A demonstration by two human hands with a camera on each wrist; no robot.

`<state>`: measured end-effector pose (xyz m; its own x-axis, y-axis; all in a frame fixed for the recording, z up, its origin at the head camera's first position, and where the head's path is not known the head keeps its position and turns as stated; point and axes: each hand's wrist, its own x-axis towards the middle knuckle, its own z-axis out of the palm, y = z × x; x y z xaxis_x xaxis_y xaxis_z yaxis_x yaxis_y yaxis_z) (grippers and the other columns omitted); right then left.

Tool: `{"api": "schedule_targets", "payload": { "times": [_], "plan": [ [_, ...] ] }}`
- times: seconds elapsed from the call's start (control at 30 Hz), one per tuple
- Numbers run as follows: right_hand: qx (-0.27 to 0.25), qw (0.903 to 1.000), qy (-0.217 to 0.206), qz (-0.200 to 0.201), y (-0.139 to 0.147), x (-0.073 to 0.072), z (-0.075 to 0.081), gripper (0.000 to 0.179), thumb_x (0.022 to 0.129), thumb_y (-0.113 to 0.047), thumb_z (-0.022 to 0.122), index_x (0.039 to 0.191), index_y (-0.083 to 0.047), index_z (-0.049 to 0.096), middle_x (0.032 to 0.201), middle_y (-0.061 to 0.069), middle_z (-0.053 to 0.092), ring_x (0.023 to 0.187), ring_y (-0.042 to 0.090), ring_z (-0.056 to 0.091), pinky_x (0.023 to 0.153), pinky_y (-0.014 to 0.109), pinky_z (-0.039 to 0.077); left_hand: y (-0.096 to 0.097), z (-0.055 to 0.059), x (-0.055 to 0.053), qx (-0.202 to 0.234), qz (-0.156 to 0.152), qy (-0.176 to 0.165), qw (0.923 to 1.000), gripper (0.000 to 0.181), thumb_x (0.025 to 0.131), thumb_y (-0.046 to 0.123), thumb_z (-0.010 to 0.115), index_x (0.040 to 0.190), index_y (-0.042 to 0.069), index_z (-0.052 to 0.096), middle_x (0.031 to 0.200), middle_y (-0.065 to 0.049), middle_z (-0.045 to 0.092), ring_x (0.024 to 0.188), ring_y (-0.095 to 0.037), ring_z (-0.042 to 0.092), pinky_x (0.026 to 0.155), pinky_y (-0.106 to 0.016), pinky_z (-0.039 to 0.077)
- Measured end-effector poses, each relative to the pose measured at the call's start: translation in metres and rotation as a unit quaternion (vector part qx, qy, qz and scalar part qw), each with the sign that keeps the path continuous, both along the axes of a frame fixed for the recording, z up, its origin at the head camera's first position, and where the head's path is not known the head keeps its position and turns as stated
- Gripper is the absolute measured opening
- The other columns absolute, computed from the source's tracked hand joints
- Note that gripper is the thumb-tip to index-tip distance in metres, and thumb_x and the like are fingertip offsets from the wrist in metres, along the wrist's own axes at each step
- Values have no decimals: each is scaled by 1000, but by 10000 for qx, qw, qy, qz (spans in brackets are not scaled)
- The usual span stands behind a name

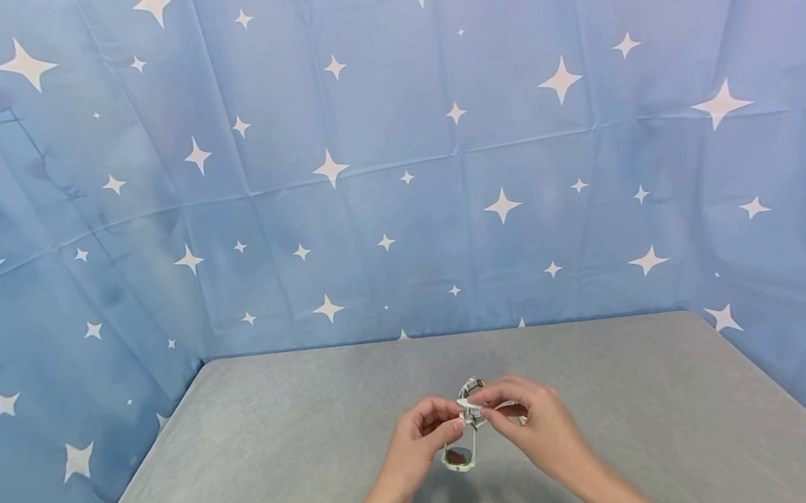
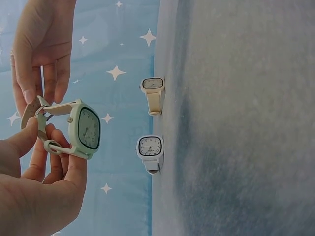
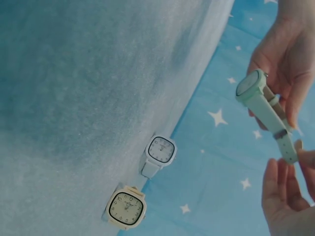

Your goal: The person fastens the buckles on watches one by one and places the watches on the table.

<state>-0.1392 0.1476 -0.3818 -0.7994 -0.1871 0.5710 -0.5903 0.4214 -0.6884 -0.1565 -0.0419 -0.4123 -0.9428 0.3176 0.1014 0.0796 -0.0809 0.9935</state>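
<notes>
A pale green square-faced watch (image 2: 88,129) hangs between both hands, its strap looped and the tip run through the buckle. My left hand (image 1: 413,445) pinches the strap near the buckle between thumb and fingers, as the left wrist view shows. With thumb and fingertips, my right hand (image 1: 538,427) pinches the free strap end. In the right wrist view the light strap (image 3: 268,110) stretches from the watch case down to the right fingertips. In the head view the dial (image 1: 459,457) hangs below the hands, and the fingers partly hide the buckle.
Beyond the hands, a white watch (image 2: 150,147) and a cream watch (image 3: 126,208) stand on the grey tabletop (image 1: 282,431), side by side. My right hand partly covers them in the head view. A blue star-patterned curtain (image 1: 388,120) hangs behind and beside the table.
</notes>
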Motion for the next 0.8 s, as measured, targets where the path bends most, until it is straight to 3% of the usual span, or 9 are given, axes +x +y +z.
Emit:
{"api": "schedule_targets", "payload": {
  "times": [0.27, 0.5, 0.8],
  "plan": [
    [90, 9999, -110, 11, 1, 0, -1, 24, 84, 4, 74, 94, -19, 77, 94, -5, 73, 89, 7, 69, 73, 19, 59, 1, 0, -1, 2, 61, 10, 10000, 31, 94, 10, 67, 113, -13, 59, 90, 6, 62, 84, -5, 60, 82, -22, 55],
    [199, 9998, 93, 32, 3, 0, -4, 25, 83, 6, 73, 93, -17, 76, 92, -6, 72, 86, 7, 69, 73, 21, 59, 1, 1, -1, -8, 55, 70, 10000, 30, 94, 9, 66, 114, -14, 59, 90, 5, 63, 83, -5, 61, 82, -21, 54],
    [251, 9995, -182, 56, 5, 0, -4, 24, 85, 4, 73, 93, -19, 76, 93, -6, 71, 87, 7, 69, 75, 19, 59, 0, 1, 0, -13, 42, 39, 10000, 31, 95, 11, 66, 115, -12, 60, 92, 4, 64, 85, -6, 61, 83, -23, 55]
  ]
}}
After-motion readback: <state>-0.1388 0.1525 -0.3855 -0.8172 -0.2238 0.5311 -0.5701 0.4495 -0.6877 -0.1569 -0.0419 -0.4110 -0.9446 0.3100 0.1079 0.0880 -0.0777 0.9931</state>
